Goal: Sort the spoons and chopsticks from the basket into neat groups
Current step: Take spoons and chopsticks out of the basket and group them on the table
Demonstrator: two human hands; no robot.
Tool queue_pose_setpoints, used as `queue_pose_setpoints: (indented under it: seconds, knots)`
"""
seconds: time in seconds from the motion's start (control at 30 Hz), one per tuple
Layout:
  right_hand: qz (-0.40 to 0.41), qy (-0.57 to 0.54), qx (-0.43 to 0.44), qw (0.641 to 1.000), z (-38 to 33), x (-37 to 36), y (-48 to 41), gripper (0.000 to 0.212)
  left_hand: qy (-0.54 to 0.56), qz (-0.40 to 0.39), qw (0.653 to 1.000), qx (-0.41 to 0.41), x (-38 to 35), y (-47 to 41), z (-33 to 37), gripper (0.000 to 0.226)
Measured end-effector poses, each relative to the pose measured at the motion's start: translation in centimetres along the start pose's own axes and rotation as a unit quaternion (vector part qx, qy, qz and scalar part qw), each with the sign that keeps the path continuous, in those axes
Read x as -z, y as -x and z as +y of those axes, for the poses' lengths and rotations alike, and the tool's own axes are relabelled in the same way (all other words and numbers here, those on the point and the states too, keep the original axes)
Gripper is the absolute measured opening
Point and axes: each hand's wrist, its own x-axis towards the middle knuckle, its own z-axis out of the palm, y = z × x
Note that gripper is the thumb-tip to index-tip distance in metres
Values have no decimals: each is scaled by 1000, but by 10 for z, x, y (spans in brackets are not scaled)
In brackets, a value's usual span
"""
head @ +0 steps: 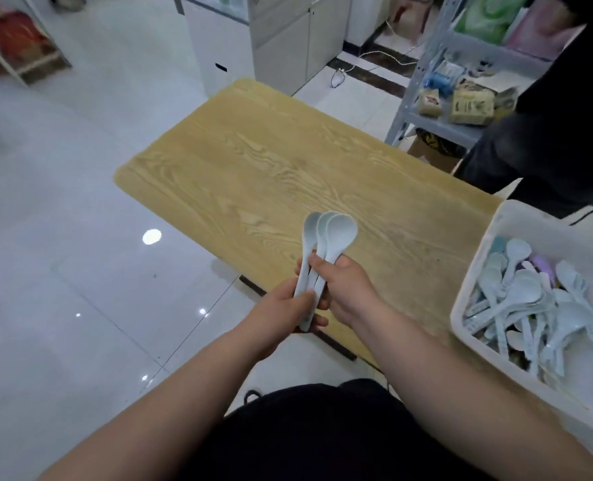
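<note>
Three pale blue spoons [330, 234] stand side by side, bowls up and fanned, over the near edge of the wooden table [270, 161]. My left hand [284, 303] grips the lower ends of their handles. My right hand [343, 286] holds the same handles higher up, fingers curled round them. A white basket [517, 216] at the right holds several more pale spoons [524, 303], a purple one among them. I see no chopsticks plainly.
A person in dark clothes [548, 140] stands at the far right beside the table. Behind is a metal shelf [437, 119] with boxes. White cabinets [253, 46] stand beyond the table's far end. Glossy tiled floor [79, 237] lies to the left.
</note>
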Motion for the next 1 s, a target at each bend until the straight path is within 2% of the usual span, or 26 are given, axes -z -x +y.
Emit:
queue_pose_setpoints:
  seconds: [0.13, 0.3, 0.4, 0.5, 0.67, 0.83, 1.0]
  knots:
    - [-29, 31, 3, 999, 1, -62, -14, 15, -28, 3, 999, 16, 66, 3, 6, 33]
    - [-35, 82, 5, 996, -11, -99, -46, 14, -51, 15, 998, 14, 116, -18, 15, 34]
    - [-45, 61, -5, 997, -21, -109, -79, 21, -40, 30, 998, 25, 138, -44, 25, 35]
    - [-47, 23, -2, 999, -35, -119, -118, 19, -48, 45, 997, 33, 167, -74, 41, 34]
    - [-70, 31, -11, 997, -49, -150, -182, 16, -56, 57, 994, 72, 216, -110, 66, 35]
    - [-32, 56, -40, 997, -49, -196, -247, 12, -99, 41, 990, 91, 275, -153, 78, 31]
    - [15, 33, -105, 994, -47, -249, -310, 5, -133, 20, 985, 111, 345, -202, 83, 28]
